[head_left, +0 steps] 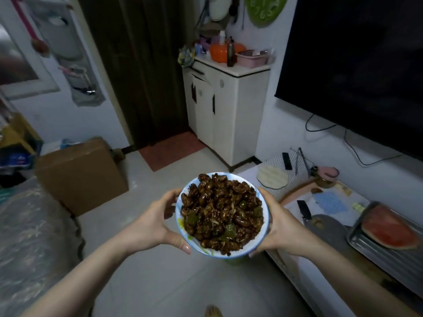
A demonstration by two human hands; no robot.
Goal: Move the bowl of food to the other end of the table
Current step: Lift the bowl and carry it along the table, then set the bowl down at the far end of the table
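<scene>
We hold the bowl of food (222, 213) in the air over the floor, our left hand (153, 223) and right hand (278, 225) each clamped in a grip on its rim. To the right of our right-hand grip lies the worktop (295, 257) with a watermelon slice (386, 229).

Head camera looks steeply down, close above the floor (160, 282), edges somewhat blurred.

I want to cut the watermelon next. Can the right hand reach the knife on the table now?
Probably not yet: the right hand and left hand both hold the bowl of food in the air. The path to the knife itself looks free.
</scene>
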